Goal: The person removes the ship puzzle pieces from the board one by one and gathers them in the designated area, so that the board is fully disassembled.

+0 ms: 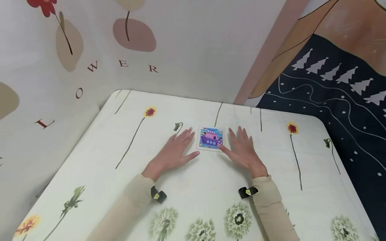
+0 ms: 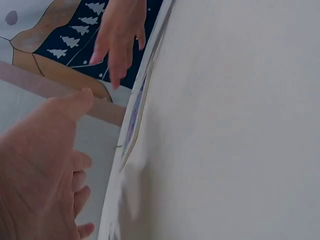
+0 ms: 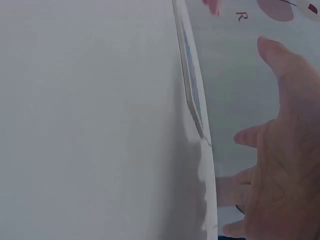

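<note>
A small square picture board (image 1: 208, 135) with a white border lies flat on the table, showing a pink and purple ship on blue. To its left is my left hand (image 1: 173, 150), fingers extended and thumb spread. My right hand (image 1: 244, 150) is on the other side with its fingers spread; its thumb tip overlaps the board's lower right corner in the head view. Both wrist views show the board (image 2: 135, 117) edge-on, with the left palm (image 2: 40, 165) and right palm (image 3: 285, 155) apart from it and shadows on the cloth. Neither hand holds anything.
A white cloth with printed flowers covers the table (image 1: 193, 174). Behind it hangs a pale curtain (image 1: 196, 57) with printed letters, and at the right a dark fabric (image 1: 316, 87) with white trees. Each sleeve cuff has a black strap (image 1: 158, 194) near it.
</note>
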`<state>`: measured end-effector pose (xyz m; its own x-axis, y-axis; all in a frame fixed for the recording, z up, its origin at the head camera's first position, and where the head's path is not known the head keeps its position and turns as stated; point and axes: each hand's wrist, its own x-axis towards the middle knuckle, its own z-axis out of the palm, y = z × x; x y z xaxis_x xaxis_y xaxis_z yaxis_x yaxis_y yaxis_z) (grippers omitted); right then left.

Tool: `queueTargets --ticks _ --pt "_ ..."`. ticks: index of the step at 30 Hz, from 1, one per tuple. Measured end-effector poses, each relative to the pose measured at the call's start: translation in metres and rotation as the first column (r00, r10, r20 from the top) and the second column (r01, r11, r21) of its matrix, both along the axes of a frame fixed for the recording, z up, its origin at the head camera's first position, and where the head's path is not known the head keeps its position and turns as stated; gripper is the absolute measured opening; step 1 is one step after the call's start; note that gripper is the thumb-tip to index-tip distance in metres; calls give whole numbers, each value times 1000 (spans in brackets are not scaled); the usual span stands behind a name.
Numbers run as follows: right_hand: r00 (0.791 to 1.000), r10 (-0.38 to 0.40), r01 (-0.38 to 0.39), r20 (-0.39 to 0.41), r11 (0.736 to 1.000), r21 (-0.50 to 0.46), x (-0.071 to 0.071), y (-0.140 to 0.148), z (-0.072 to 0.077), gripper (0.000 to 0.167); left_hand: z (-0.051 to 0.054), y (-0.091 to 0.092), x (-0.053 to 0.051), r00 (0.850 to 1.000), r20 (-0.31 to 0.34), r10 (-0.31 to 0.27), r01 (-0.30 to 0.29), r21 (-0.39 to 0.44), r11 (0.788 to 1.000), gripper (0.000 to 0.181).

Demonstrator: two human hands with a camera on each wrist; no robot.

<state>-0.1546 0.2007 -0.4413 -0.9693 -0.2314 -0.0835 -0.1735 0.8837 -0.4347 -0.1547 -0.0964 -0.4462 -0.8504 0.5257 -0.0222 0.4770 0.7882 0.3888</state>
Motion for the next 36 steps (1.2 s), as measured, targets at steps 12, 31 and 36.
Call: queueTargets --ticks 12,31,36 --pt "992 -55 11 -112 933 -361 -43 -51 -10 44 -34 22 -17 994 -8 -113 114 125 986 54" --pt "996 22 -52 -82 924 -380 -66 -62 -17 17 -37 28 -17 986 -120 -111 133 192 972 45" --pt "993 38 -73 -111 943 -326 -77 -65 -9 15 -35 28 -26 981 -161 -107 139 205 969 45"
